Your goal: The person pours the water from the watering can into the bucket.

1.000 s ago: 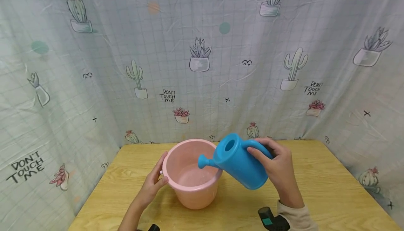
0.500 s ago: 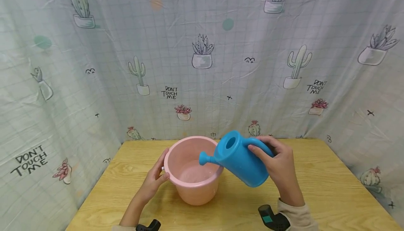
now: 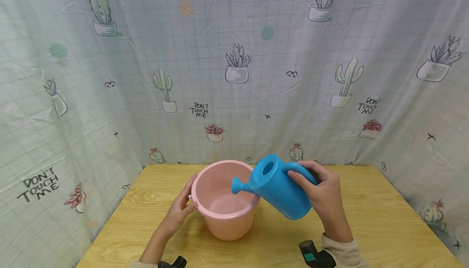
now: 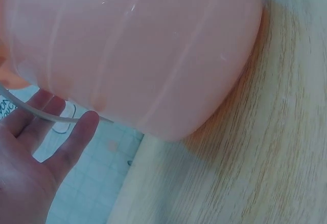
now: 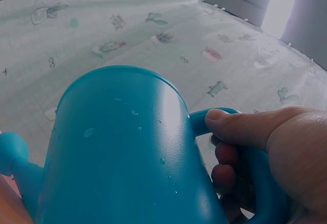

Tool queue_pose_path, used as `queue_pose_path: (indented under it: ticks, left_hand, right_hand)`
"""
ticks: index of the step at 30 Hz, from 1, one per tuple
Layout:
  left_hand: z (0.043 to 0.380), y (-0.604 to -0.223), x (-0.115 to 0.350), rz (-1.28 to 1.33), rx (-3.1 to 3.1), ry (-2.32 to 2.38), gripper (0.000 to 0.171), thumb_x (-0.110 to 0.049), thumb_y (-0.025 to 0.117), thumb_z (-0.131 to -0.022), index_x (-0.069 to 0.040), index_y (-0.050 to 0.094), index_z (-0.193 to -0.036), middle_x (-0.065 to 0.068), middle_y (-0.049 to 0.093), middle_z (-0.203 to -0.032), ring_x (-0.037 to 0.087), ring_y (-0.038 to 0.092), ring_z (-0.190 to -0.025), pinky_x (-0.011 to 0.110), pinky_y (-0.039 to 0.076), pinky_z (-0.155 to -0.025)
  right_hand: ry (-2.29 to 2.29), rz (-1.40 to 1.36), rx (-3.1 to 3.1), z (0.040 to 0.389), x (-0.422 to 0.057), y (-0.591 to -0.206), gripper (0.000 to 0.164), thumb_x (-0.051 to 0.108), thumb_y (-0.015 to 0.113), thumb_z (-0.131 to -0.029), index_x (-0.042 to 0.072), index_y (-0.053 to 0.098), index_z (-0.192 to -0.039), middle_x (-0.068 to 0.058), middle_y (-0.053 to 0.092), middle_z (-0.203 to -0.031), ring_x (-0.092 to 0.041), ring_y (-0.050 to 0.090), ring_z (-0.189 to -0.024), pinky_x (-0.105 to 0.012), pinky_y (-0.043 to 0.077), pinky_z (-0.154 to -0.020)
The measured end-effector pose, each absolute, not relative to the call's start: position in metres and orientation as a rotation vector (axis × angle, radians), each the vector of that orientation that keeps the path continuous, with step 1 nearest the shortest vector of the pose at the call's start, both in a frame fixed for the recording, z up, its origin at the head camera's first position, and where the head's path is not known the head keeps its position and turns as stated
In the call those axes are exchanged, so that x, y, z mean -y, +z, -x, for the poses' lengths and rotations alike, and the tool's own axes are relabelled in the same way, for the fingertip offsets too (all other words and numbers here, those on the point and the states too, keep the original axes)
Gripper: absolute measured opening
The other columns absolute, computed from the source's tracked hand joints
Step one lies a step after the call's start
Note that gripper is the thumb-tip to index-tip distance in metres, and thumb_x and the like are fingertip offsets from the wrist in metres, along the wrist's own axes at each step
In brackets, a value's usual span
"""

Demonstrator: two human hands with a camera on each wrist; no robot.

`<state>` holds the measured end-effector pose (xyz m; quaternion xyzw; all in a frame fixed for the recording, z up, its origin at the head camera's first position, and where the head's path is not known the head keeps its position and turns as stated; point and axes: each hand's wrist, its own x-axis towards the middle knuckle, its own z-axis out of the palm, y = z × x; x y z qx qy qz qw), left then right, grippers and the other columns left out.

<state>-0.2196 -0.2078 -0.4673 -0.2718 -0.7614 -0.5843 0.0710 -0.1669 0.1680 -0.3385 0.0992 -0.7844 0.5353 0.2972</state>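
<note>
A pink plastic bucket (image 3: 229, 223) stands on the wooden table, its mouth facing up. My left hand (image 3: 178, 212) rests against its left side, with the thumb at the rim and spread fingers touching the outer wall. In the left wrist view, the bucket's thin bail handle (image 4: 38, 112) passes across those fingers. My right hand (image 3: 322, 184) grips the loop handle of a blue watering can (image 3: 283, 190). The can is tilted left, and its spout head (image 3: 237, 185) hangs over the bucket's mouth. Drops cling to the can's wall in the right wrist view. No stream is discernible.
The wooden table (image 3: 373, 211) extends to both sides of the bucket. A pale curtain (image 3: 253, 97) printed with cacti encloses the back and sides. Black wrist devices (image 3: 316, 255) sit at both forearms. A bright ceiling light (image 5: 281, 6) appears in the right wrist view.
The head view has shifted slightly. Both hands, the bucket and the tilted watering can keep nearly the same positions relative to one another.
</note>
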Motion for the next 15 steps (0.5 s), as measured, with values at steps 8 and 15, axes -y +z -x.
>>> queue_pose_path:
  ticks: [8,15]
  left_hand:
    - [0.2196,-0.4689,0.2050,0.835,2.286,-1.736,0.069,-0.016,0.054,-0.099,-0.020,0.016,-0.157,0.006,0.018,-0.163,-0.007,0.027,-0.140,0.010,0.028,-0.106]
    - [0.2187,-0.4697,0.2093,0.794,2.309,-1.736,0.070,-0.016,0.054,-0.099,-0.023,0.015,-0.157,0.002,0.017,-0.163,-0.008,0.026,-0.140,0.010,0.028,-0.106]
  right_hand:
    - [1.409,-0.236,2.102,0.1664,-0.1708,-0.3391,0.021,0.011,0.074,-0.085,0.006,0.072,-0.105,0.023,0.065,-0.093,0.002,0.064,-0.087,-0.020,0.051,-0.080]
    - [1.445,-0.244,2.097,0.1672,-0.1682,-0.3398,0.021,0.012,0.074,-0.085,0.007,0.072,-0.105,0.020,0.066,-0.094,0.000,0.064,-0.088,-0.021,0.052,-0.080]
